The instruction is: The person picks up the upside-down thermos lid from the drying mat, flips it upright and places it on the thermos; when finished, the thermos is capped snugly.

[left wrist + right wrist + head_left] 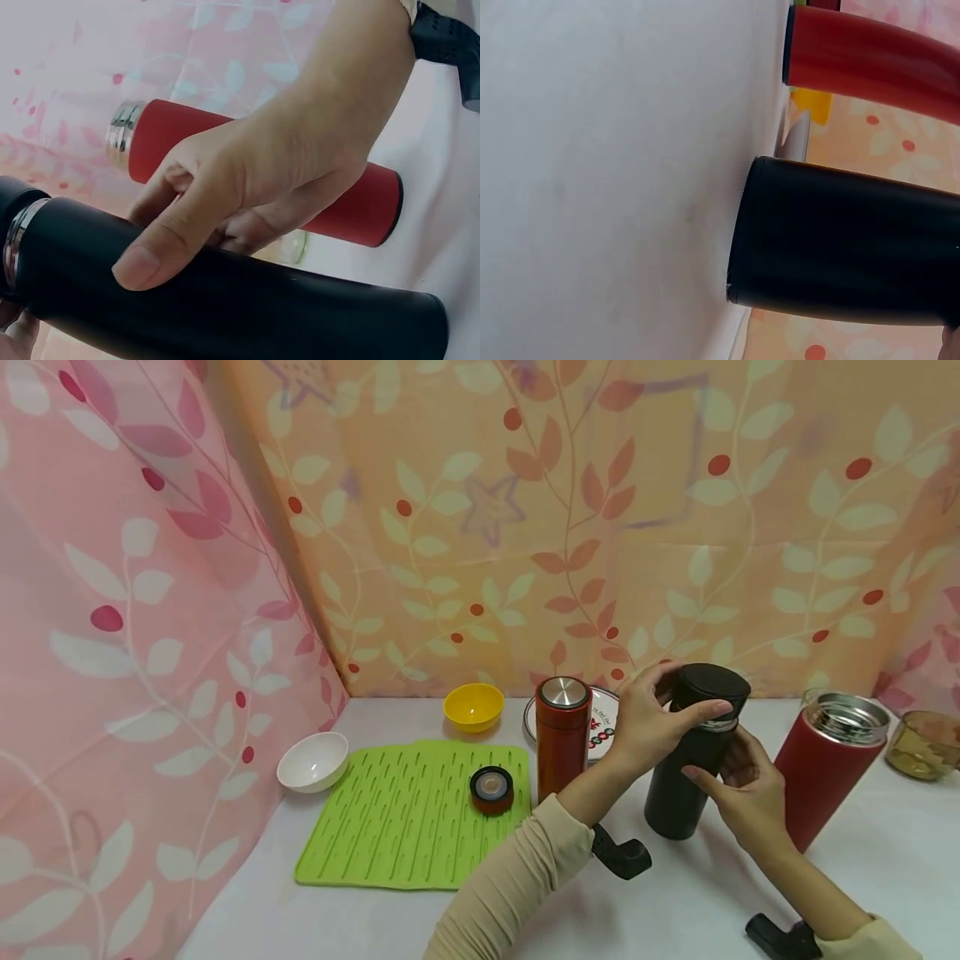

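A black thermos flask stands nearly upright on the white table, its black lid on top. My left hand grips the lid from the left, with its thumb across the lid's front. Lower down, my right hand holds the flask's body from the right; in the left wrist view this hand has its thumb along the black flask. Just behind that hand is a red thermos flask with a bare steel mouth. The right wrist view shows the black flask's lower end at the tabletop.
An orange-red thermos with a steel-topped lid stands left of my hands, before a patterned plate. A loose cap lies on a green drying mat. A white bowl, yellow bowl and amber glass cup stand around.
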Available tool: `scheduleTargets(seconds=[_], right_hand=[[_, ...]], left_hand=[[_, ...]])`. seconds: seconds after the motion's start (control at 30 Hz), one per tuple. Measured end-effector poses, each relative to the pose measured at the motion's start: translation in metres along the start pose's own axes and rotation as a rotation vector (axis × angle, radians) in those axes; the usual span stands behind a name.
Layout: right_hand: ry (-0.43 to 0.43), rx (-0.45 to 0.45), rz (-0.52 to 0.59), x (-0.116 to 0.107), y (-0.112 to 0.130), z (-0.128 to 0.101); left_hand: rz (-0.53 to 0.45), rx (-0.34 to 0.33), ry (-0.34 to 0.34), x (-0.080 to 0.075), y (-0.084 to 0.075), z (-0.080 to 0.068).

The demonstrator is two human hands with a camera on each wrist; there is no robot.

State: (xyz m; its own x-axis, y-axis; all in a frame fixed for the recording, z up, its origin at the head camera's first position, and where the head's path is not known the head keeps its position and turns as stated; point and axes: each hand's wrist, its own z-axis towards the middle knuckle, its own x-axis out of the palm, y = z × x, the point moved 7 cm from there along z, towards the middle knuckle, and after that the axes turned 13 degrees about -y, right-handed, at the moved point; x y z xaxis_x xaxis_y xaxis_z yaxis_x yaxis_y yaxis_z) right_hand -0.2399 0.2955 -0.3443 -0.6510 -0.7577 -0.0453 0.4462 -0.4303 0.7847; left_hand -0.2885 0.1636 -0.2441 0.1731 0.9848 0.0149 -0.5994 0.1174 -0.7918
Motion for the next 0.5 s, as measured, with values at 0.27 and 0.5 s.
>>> scheduleTargets(seconds=[0.27,0.5], right_hand=[[-0.001,0.001,-0.023,0.0,0.002,-0.001],[-0.003,0.026,-0.077,-0.001,-0.001,-0.001]], left_hand=[[-0.029,-0.057,-0.085,-0.001,0.003,-0.002],[-0.024,-0.084,-0.145,0.001,0.011,-0.007]])
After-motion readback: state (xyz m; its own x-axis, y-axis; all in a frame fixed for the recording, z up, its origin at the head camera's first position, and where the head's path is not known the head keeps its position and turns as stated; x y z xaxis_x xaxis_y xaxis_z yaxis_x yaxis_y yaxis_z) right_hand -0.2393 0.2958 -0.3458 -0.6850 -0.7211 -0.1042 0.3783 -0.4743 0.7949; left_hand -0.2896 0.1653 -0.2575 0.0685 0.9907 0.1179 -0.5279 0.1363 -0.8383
